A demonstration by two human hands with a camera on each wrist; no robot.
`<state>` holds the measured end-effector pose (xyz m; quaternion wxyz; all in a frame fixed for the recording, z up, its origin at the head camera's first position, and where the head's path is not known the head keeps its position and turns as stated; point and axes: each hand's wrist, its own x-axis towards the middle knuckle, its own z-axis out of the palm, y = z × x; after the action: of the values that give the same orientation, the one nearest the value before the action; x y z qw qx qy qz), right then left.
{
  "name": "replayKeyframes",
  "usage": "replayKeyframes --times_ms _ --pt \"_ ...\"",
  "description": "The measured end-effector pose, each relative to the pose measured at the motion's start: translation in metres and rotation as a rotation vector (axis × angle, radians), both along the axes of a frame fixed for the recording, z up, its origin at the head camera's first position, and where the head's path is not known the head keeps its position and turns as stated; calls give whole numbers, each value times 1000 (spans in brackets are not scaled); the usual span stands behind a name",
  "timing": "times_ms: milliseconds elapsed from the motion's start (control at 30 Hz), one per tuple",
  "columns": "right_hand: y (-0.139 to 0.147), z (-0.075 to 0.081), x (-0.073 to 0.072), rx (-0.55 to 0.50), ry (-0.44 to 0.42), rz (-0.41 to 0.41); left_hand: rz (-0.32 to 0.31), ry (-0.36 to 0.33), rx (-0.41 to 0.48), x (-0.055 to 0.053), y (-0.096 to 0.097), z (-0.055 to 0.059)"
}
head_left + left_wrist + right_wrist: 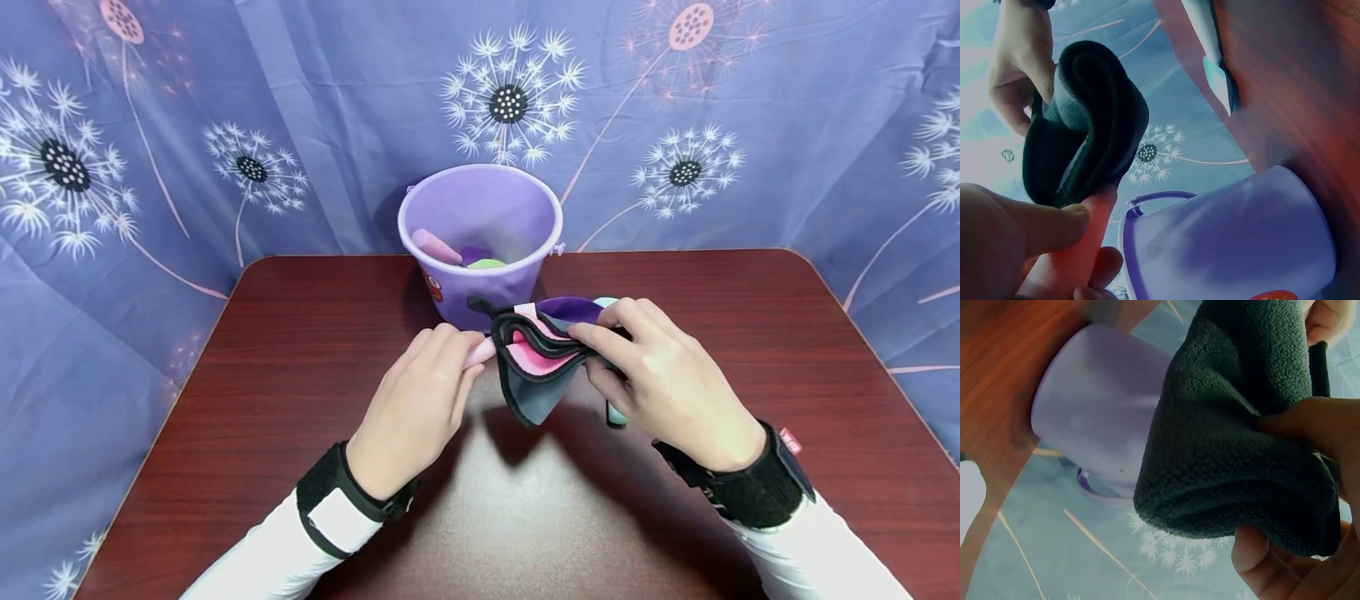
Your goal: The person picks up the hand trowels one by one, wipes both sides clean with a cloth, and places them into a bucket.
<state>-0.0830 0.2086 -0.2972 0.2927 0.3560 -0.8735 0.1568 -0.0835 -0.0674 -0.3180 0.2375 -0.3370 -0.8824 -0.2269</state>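
Note:
A folded cloth (531,400), grey and pink with black edging, is held above the table between both hands. My right hand (667,379) pinches its folds, thumb on one side and fingers on the other; the right wrist view shows the fuzzy dark cloth (1210,444) close up. My left hand (416,404) grips a smooth pink handle (1072,256) between thumb and fingers. The handle's far end goes into the cloth's folds, so what it belongs to is hidden.
Behind the cloth stands a purple bucket (487,287) at the table's back edge. Inside are a pink handle (437,247) and a green piece (486,263). A purple object (572,308) and a mint-coloured tool (617,417) lie partly hidden behind my right hand. Patterned blue fabric (337,125) surrounds the table.

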Motion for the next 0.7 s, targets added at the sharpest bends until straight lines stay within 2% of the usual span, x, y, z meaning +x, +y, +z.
replayKeyframes --times_ms 133,400,700 --pt "5 2 -1 -15 20 -42 -12 9 -24 0 0 -1" --pt "17 7 -4 -50 48 -118 0 10 -6 -1 -4 2" --pt "27 11 -8 -77 66 -178 42 1 19 -2 -9 8"
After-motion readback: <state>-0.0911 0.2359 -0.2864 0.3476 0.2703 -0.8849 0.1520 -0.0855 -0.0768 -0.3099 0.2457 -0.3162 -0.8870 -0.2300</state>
